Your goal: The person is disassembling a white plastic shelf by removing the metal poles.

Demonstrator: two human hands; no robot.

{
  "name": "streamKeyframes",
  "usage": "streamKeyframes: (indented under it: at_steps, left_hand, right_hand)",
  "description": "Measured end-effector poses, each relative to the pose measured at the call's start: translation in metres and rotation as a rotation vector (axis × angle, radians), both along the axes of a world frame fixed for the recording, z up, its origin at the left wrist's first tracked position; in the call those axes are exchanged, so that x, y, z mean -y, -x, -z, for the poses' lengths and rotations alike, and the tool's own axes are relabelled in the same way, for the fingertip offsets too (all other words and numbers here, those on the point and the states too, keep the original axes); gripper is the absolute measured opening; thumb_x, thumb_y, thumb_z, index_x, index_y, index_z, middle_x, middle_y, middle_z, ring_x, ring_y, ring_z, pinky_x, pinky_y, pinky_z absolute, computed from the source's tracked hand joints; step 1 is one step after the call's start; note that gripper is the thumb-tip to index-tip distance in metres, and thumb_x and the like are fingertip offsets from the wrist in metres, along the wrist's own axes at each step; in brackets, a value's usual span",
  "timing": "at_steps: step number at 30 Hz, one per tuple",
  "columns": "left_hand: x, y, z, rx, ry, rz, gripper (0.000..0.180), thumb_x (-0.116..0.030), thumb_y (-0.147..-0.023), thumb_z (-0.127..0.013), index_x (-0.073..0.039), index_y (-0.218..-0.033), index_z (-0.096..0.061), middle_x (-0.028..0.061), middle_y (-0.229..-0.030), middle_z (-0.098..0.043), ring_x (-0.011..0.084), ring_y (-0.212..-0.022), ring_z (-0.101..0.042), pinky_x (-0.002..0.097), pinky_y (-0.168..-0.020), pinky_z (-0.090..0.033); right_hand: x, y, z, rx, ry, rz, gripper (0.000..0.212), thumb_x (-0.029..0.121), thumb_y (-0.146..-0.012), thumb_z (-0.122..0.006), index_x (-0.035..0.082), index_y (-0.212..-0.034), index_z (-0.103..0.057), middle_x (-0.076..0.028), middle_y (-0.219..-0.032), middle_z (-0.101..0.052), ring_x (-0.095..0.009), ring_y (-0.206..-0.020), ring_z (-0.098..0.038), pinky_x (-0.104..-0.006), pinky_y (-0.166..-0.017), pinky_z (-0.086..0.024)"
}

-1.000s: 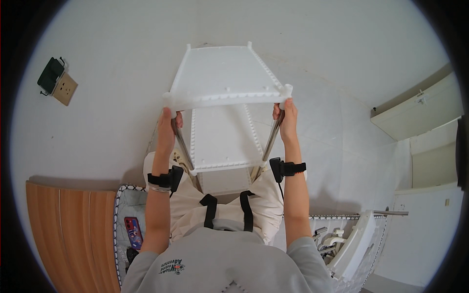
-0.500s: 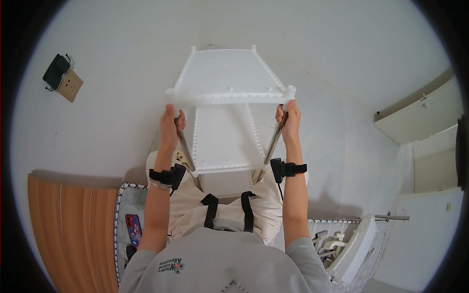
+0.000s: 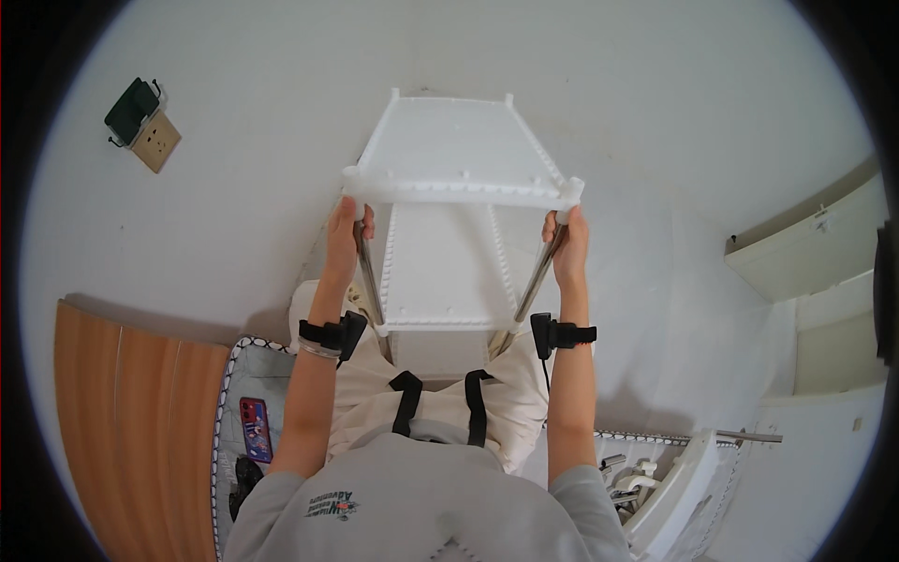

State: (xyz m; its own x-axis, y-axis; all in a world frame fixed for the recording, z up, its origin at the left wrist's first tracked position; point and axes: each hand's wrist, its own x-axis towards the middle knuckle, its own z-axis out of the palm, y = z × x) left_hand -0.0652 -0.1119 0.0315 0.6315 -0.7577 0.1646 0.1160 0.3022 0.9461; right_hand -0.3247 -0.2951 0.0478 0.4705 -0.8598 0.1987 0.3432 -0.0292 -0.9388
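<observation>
A white plastic shelf rack with metal tube legs stands upright between my knees, its top shelf (image 3: 459, 140) level with my hands. My left hand (image 3: 348, 239) is closed round the near left post, just under the top shelf's corner. On the opposite side my right hand (image 3: 567, 239) grips the near right post at the matching corner. Below sits a middle shelf (image 3: 445, 267), joined by metal tubes (image 3: 536, 281) on both sides. A lower shelf (image 3: 435, 353) shows only in part, between my legs.
To my left a wooden slatted panel (image 3: 131, 412) lies beside a grey padded mat (image 3: 267, 375) holding a phone (image 3: 255, 429). At right, a white shelf panel (image 3: 676, 496), loose tubes and white fittings (image 3: 637, 478) lie together. Walls rise close behind the rack; white cabinets (image 3: 810, 225) stand right.
The rack and both hands sit slightly further right in the picture, and the surroundings have shifted as my view turned a little. Both hands keep their hold on the posts.
</observation>
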Motion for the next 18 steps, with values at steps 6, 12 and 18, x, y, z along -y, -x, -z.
streamKeyframes:
  at_steps: [6, 12, 18]
  left_hand:
    - [-0.001, 0.006, -0.008, -0.046, -0.007, -0.06, 0.045, -0.05, -0.089, -0.037, -0.008, -0.073, -0.043, -0.002, -0.055, -0.039, 0.0052, -0.045, -0.036, 0.0198, -0.045, -0.03]
    - [-0.008, 0.002, -0.011, -0.049, -0.142, -0.043, 0.044, -0.049, -0.089, -0.04, -0.009, -0.072, -0.044, -0.0035, -0.05, -0.035, 0.0046, -0.04, -0.031, 0.0202, -0.041, -0.027]
    - [-0.002, 0.008, -0.01, 0.041, -0.123, -0.176, 0.04, -0.043, -0.09, -0.04, -0.007, -0.075, -0.048, -0.0016, -0.054, -0.04, 0.0063, -0.046, -0.037, 0.0203, -0.044, -0.03]
  right_hand:
    - [-0.002, -0.001, 0.011, 0.025, 0.008, 0.013, 0.038, 0.041, -0.092, -0.038, 0.005, -0.081, -0.046, -0.001, -0.063, -0.045, -0.009, -0.052, -0.041, -0.0206, -0.05, -0.034]
    - [-0.003, -0.003, 0.012, 0.017, -0.009, 0.057, 0.038, 0.041, -0.092, -0.038, 0.006, -0.076, -0.043, -0.001, -0.062, -0.044, -0.009, -0.051, -0.04, -0.0212, -0.048, -0.034]
    - [0.0, -0.002, 0.016, 0.026, -0.011, 0.065, 0.034, 0.037, -0.092, -0.038, 0.006, -0.079, -0.043, -0.002, -0.062, -0.044, -0.009, -0.051, -0.04, -0.0211, -0.048, -0.033]
